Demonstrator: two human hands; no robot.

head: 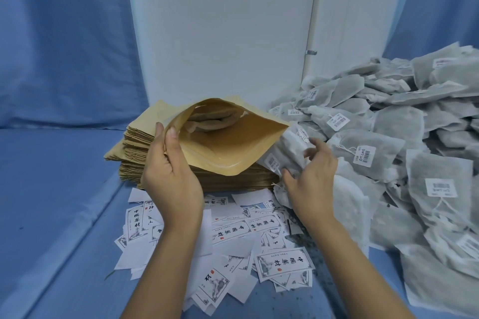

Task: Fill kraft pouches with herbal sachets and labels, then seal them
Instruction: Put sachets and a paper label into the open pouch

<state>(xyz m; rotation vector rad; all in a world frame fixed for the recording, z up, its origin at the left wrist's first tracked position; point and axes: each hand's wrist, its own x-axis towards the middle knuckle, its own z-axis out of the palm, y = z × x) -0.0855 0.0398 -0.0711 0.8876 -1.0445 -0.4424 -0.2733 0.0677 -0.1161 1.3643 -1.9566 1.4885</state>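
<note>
Now, pouch: wide open, held up just above the stack of pouches.
Left hand: grips the pouch's left edge.
Right hand: fingers curl round a white sachet, just right of the stack.
Sachet pile: right of the stack.
Labels: spread in front of the stack.

Left grip pinches the rim of a kraft pouch, mouth gaping wide, above the stack of flat pouches. Right grip curls round a white sachet just beside the pouch's right edge. Printed labels litter the blue worktop, sachet heap on the right.
</note>
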